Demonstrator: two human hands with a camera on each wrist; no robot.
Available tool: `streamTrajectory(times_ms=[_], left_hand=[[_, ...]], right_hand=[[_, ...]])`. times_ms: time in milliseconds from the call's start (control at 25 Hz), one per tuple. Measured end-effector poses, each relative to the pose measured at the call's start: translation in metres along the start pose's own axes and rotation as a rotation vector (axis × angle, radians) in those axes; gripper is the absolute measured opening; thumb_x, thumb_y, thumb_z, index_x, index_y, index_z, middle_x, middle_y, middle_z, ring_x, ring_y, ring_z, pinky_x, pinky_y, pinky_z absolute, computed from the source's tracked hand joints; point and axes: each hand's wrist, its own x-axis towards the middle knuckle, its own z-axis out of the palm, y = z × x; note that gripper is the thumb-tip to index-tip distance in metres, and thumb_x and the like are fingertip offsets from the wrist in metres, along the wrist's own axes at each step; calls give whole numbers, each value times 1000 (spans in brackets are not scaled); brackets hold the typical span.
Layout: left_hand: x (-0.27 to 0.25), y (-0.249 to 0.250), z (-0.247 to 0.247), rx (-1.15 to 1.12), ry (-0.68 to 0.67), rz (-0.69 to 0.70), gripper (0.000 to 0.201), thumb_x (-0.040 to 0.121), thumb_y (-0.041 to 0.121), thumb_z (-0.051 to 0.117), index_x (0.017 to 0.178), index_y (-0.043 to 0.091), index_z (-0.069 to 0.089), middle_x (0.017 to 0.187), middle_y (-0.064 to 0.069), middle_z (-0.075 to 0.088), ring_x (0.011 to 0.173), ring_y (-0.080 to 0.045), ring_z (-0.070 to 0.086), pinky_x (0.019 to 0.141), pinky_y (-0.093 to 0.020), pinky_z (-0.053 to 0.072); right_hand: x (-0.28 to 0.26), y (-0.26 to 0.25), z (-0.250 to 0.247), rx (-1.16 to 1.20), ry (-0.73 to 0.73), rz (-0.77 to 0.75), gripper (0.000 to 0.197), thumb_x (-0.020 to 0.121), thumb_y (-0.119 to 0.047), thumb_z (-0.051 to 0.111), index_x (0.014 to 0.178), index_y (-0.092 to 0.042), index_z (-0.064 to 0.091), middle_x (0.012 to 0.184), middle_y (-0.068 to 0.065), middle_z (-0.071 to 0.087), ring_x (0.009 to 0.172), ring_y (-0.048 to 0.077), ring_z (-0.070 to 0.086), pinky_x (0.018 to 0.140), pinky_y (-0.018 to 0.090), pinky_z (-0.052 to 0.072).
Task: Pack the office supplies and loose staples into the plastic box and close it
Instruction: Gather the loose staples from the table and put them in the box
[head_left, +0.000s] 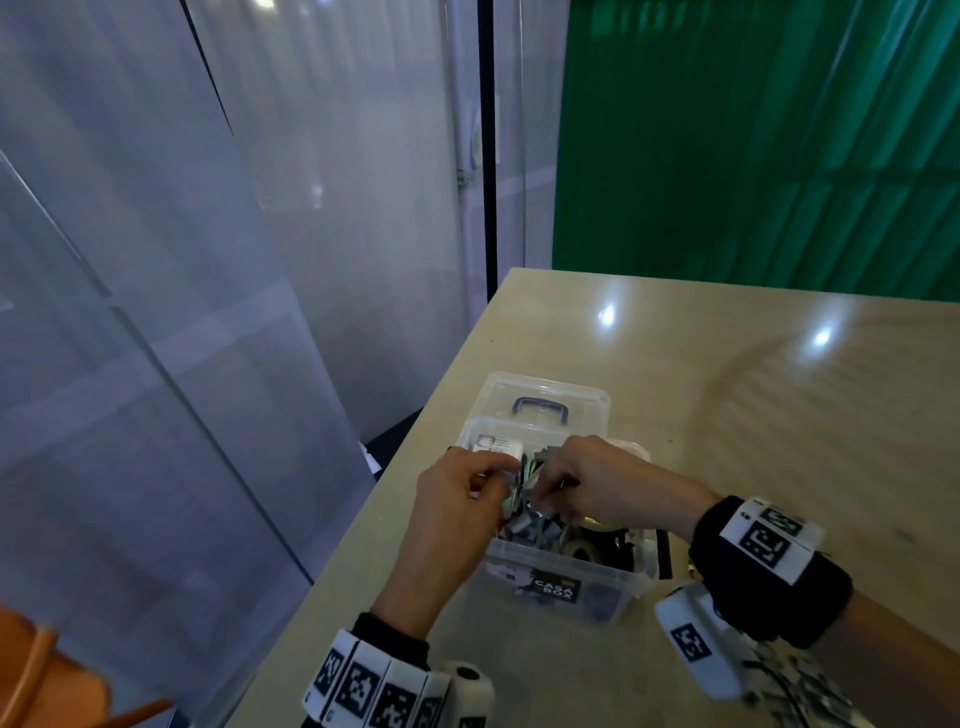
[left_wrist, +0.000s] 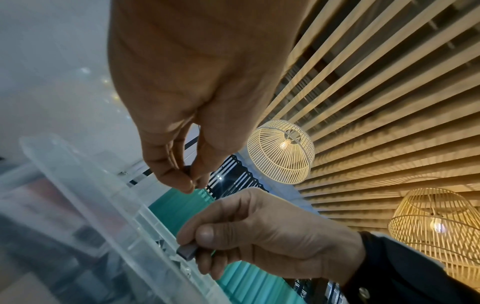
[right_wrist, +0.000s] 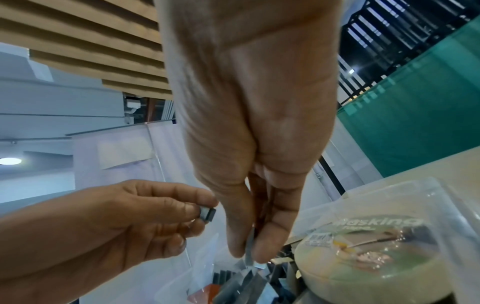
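Observation:
A clear plastic box (head_left: 561, 574) stands open on the table, its lid (head_left: 545, 387) with a dark handle folded back behind it. Inside lie a heap of grey staple strips (head_left: 530, 527) and a roll of masking tape (right_wrist: 363, 257). Both hands hover over the box's left half. My left hand (head_left: 496, 486) pinches a small grey block of staples (right_wrist: 207, 214) between thumb and fingers. My right hand (head_left: 545, 499) pinches a thin grey staple strip (right_wrist: 249, 246), pointing down at the heap. A white labelled packet (head_left: 496, 446) stands at the far left corner.
The box sits near the left edge of the beige table (head_left: 779, 415), which drops off to translucent wall panels (head_left: 208, 312). A green curtain (head_left: 753, 156) hangs behind the table. An orange chair (head_left: 47, 670) shows at lower left.

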Motion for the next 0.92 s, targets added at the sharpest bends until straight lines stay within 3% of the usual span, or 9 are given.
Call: streamTrajectory(times_ms=[120,200,320,520,640,720,920], left_hand=[[0,8,0,19,-57,6,20,94,12,62,98,23,77,86,12,71,77,-3,69,73,-30,62],[5,10,0,37,-83,8,21,95,10,60,98,21,77,80,7,73,70,-6,70,70,-31,62],[17,9,3,137,-106,44,20,95,11,59,99,18,78,81,6,73,67,-4,68,69,-22,60],[25,13,11,170,-128,55,15,92,15,67,105,18,76,93,4,75,69,-2,68,64,-21,59],[31,18,19,172,-109,95,17,89,14,69,104,19,77,88,8,75,71,1,68,66,-15,55],[34,24,25,155,-93,112,20,88,11,69,103,20,78,81,11,72,72,4,67,66,-10,52],[37,31,31,96,-57,127,16,85,6,70,88,22,74,74,13,71,71,4,67,62,-9,49]], right_hand=[[3,5,-5,31,82,1,34,83,8,53,87,-17,75,66,-5,69,57,8,65,57,20,52],[9,11,-9,67,183,28,31,85,10,55,95,-13,74,70,-1,72,58,11,67,60,27,57],[18,16,-10,82,233,30,20,83,7,67,91,-9,78,71,0,74,60,6,68,62,22,56],[25,21,-6,34,269,26,28,87,7,61,101,-12,77,81,1,76,72,6,71,70,25,59],[17,21,-13,140,254,-14,26,85,1,68,101,-16,78,79,0,76,72,5,71,70,24,60],[10,20,-16,222,228,-32,24,83,-2,72,103,-14,77,81,1,77,75,10,74,74,28,61],[11,27,-11,326,363,6,20,83,5,70,98,-6,78,80,11,77,73,23,75,72,40,63]])
